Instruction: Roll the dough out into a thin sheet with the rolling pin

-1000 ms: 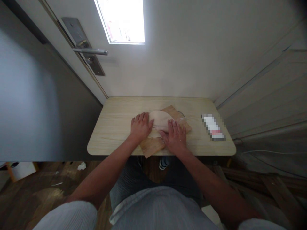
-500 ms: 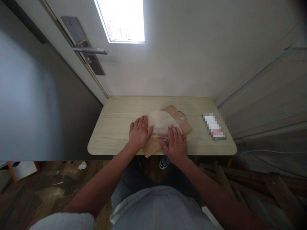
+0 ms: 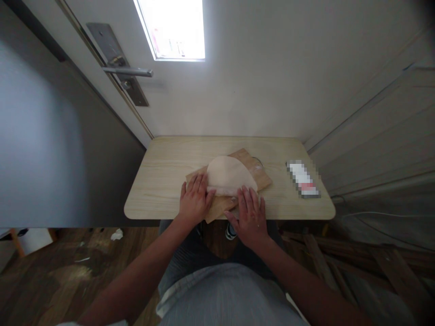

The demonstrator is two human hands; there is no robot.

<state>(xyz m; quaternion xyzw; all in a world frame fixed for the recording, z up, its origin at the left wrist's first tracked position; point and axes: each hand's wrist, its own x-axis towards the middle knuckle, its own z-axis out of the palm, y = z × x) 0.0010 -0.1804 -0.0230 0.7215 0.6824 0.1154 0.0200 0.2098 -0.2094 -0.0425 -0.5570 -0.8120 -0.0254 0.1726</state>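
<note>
A flat, pale sheet of dough (image 3: 228,172) with a rounded far edge lies on a wooden board (image 3: 262,174). Along its near edge runs a straight, thicker pale band (image 3: 226,191), seemingly a rolled part. Whether a rolling pin sits inside it I cannot tell. My left hand (image 3: 195,199) rests over the band's left end, palm down, fingers stretched forward. At the right end, my right hand (image 3: 249,212) lies with its fingertips on the dough and its thumb apart. The board sits turned at an angle, one corner at the table's near edge.
The small light-wood table (image 3: 163,176) stands against a white door with a metal handle (image 3: 129,71). A phone-like object (image 3: 303,179), blurred out, lies on the table's right side. Wooden beams (image 3: 340,253) are low on the right. Crumpled white paper (image 3: 117,234) is on the floor.
Both hands have drawn back slightly toward me along with the dough's near band. My left hand has shifted a little left, and the board's left corner now shows.
</note>
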